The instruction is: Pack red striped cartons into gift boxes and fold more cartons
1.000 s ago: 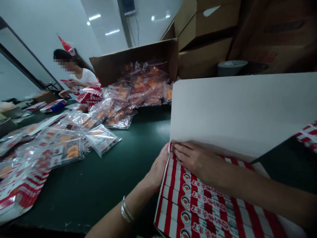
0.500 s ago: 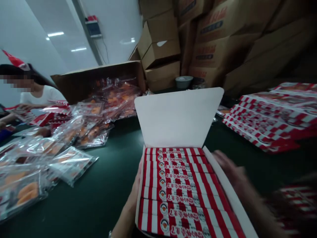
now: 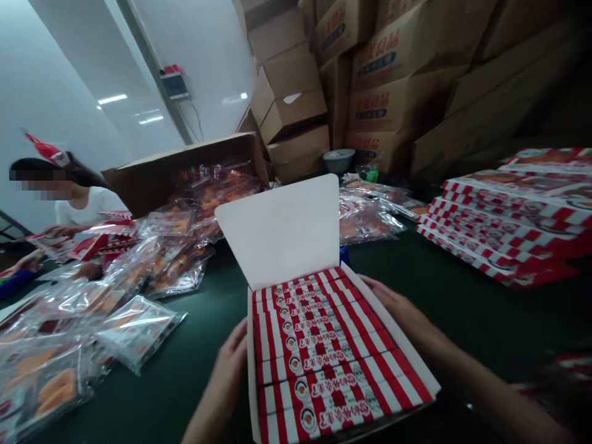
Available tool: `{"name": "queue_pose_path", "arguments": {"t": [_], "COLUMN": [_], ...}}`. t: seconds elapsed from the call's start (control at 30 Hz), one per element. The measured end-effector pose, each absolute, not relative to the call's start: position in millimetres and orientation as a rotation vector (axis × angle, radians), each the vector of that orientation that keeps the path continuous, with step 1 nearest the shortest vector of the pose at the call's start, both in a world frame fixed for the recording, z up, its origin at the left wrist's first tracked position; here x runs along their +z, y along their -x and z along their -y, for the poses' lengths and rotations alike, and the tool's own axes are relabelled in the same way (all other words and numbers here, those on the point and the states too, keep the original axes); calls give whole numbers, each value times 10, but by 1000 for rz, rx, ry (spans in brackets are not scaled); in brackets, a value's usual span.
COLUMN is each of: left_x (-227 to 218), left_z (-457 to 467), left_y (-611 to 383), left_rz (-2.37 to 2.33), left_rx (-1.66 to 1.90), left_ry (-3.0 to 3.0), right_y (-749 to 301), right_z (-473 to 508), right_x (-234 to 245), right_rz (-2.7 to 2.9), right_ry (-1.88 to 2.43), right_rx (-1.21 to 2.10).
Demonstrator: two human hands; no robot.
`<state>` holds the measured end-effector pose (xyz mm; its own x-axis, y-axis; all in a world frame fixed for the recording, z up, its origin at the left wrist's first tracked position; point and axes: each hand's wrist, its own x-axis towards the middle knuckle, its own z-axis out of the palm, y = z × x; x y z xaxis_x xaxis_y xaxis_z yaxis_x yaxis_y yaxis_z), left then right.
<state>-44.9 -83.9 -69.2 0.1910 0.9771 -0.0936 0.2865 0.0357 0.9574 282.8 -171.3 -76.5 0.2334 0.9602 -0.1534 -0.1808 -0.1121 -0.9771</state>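
A white carton [image 3: 282,234] with its lid standing open rests on the dark green table [image 3: 462,308] in front of me. Several red-and-white striped small boxes [image 3: 319,345] fill it in rows. My left hand [image 3: 229,370] lies flat against the carton's left wall, fingers stretched along it. My right hand [image 3: 400,311] presses the carton's right wall, fingers extended along the edge. Neither hand is wrapped round anything.
Clear bags of orange snacks [image 3: 134,320] cover the table's left side and spill from a tipped cardboard box [image 3: 152,176]. Stacked striped flat cartons [image 3: 509,216] lie at the right. Brown shipping boxes [image 3: 370,80] stand behind. Another person [image 3: 78,197] works at the far left.
My right hand has left the top row inside the carton and moved to its right wall. The view swung right and back, showing the whole carton and the stacks at the right.
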Motion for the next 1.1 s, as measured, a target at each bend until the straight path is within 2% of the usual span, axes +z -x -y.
{"name": "queue_pose_path", "arguments": {"t": [0.1, 0.13, 0.2, 0.23, 0.3, 0.43, 0.6, 0.7, 0.77, 0.87, 0.93, 0.97, 1.03, 1.1], "left_x": [-207, -49, 185, 249, 275, 134, 71, 212, 347, 377, 194, 59, -210, -356], "left_z": [730, 725, 735, 735, 695, 536, 539, 607, 651, 761, 877, 941, 1059, 1141], "left_y": [363, 231, -144, -350, -697, -920, -941, -962, -807, -265, 133, 287, 453, 443], "left_rz": [-1348, -1174, -738, -574, -458, -386, -345, -385, -434, -787, -1133, -1237, -1212, -1141], "left_rx": [972, 831, 297, 25, -255, -366, -349, -352, -228, 429, 934, 1059, 956, 762], "left_ry": [-1943, -2185, -2547, -2627, -2709, -2805, -2873, -2863, -2831, -2624, -2259, -2080, -1969, -2121], "right_y": [-2857, -2836, -2759, -2714, -2631, -2539, -2518, -2521, -2536, -2586, -2626, -2643, -2671, -2689], "right_z": [1722, 1715, 1694, 1683, 1669, 1659, 1628, 1672, 1741, 1840, 1859, 1851, 1810, 1754], "right_x": [-551, -523, -517, -527, -550, -576, -597, -559, -507, -467, -495, -523, -590, -647], "right_rz": [786, 795, 843, 874, 929, 964, 957, 945, 930, 998, 1142, 1236, 1444, 1665], "right_ry": [1260, 1250, 1248, 1250, 1225, 1127, 1108, 1174, 1226, 1292, 1306, 1305, 1318, 1377], "right_rx": [994, 967, 966, 973, 992, 1035, 989, 1002, 1015, 954, 836, 768, 656, 577]}}
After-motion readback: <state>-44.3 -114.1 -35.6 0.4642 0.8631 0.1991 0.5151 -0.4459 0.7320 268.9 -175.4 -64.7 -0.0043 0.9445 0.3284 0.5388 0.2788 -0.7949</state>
